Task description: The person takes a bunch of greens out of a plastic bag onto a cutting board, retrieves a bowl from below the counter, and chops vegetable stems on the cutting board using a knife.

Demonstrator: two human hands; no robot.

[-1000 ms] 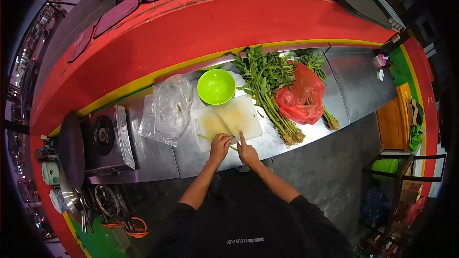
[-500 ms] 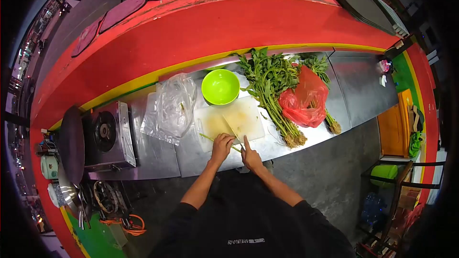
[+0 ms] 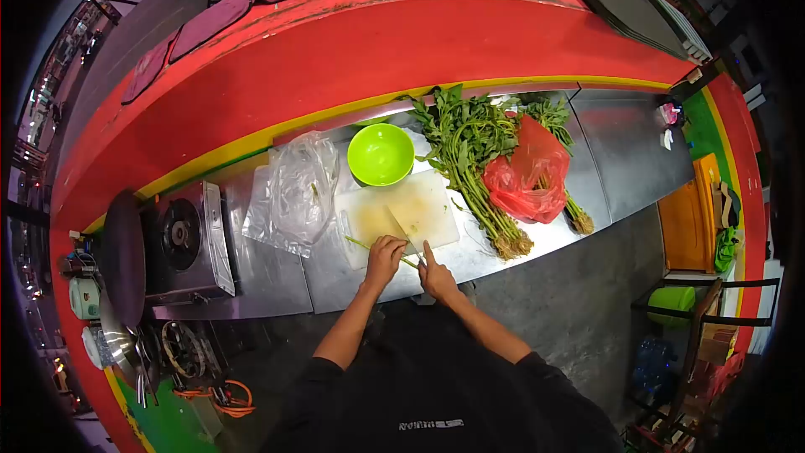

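My left hand [image 3: 385,260] is closed around a thin green vegetable stem [image 3: 355,242] at the near edge of the white cutting board [image 3: 355,201]. The stem sticks out on both sides of the fingers. My right hand [image 3: 437,275] grips a kitchen knife [image 3: 397,221] by its handle, its index finger stretched out. The blade slants over the board to the far left, close beside my left fingers. Small green bits lie on the board. Just behind it sits a bright green bowl [image 3: 381,156]; its inside shows nothing.
Right of the board lie leafy greens [image 3: 461,138] with roots and a red plastic bag [image 3: 524,184]. To the left are a clear plastic bag [image 3: 303,189], a gas stove [image 3: 189,235] and an upright dark wok [image 3: 124,256]. A red wall [image 3: 377,50] runs behind the steel counter [image 3: 268,273].
The whole view has shifted slightly to the left. Both hands keep their hold on the stem and the knife, with little other movement.
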